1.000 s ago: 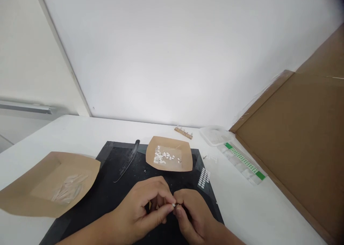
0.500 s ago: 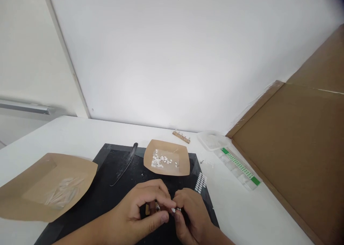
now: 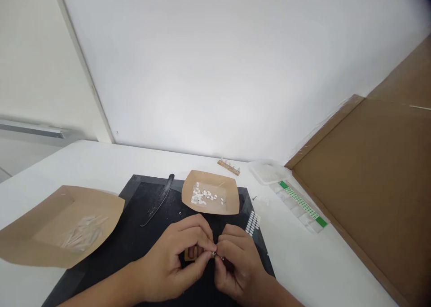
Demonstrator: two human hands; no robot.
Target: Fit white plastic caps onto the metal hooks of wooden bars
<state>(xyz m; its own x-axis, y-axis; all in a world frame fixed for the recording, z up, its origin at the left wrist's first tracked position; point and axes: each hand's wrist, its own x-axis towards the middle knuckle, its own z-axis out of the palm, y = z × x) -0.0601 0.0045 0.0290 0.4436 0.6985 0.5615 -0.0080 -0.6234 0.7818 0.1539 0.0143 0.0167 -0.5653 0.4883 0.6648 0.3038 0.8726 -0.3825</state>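
Observation:
Over the black mat (image 3: 158, 253), my left hand (image 3: 182, 257) has thumb and forefinger pinched at a small shiny metal piece (image 3: 214, 254). My right hand (image 3: 237, 262) is closed, its thumb and forefinger meeting the left fingertips at that same piece. Whatever else sits in the right fingers is hidden. Behind the curled left fingers, part of a brown strip (image 3: 187, 254) shows. Just beyond both hands stands a brown paper tray (image 3: 232, 203) with many small white oval pieces (image 3: 202, 195) in it.
To the left, a larger paper tray (image 3: 40, 203) holds clear plastic pieces (image 3: 82, 233). A black curved file (image 3: 161, 197) lies on the mat. Rightward are a sheet of white oval stickers (image 3: 252, 223) and a clear compartment case (image 3: 296, 208). A pin-studded strip (image 3: 229, 167) lies near the wall.
My left thumb and forefinger have closed together at the right fingertips. The small white piece seen between the hands before is now out of sight. The view has shifted slightly.

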